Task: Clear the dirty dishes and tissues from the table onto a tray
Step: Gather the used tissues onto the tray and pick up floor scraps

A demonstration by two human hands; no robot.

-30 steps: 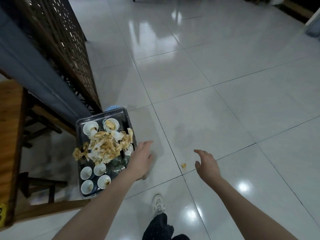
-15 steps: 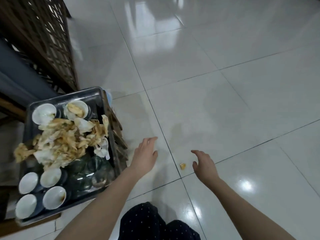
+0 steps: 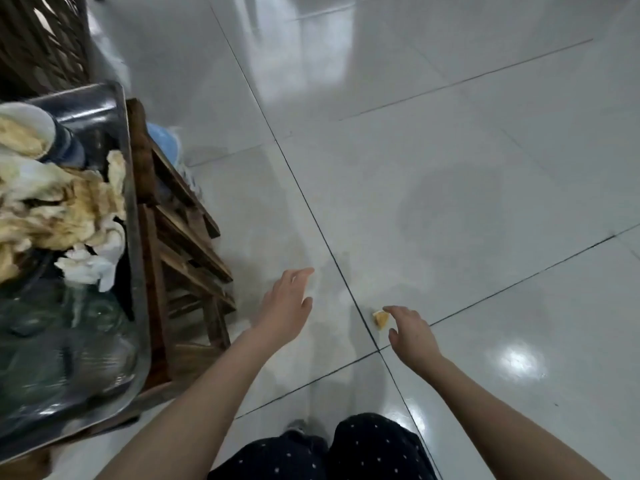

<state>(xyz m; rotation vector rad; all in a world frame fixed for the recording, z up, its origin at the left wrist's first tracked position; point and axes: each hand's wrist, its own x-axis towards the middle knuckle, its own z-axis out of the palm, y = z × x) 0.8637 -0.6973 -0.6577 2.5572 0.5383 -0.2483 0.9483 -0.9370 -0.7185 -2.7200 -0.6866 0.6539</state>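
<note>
A metal tray fills the left side, resting on a wooden stool. It carries a heap of stained crumpled tissues, a small white cup and several glass cups. A small yellowish scrap lies on the white floor beside a tile joint. My right hand hangs open just right of the scrap, fingertips almost at it. My left hand is open and empty above the floor, between the stool and the scrap.
The glossy white tiled floor spreads to the right and ahead. A dark wooden lattice screen stands at the top left. Something light blue lies behind the stool. My knees in dark dotted trousers show at the bottom.
The view has dropped lower and nearer the floor, so the tray slid to the left edge. My right hand has moved down close to the scrap.
</note>
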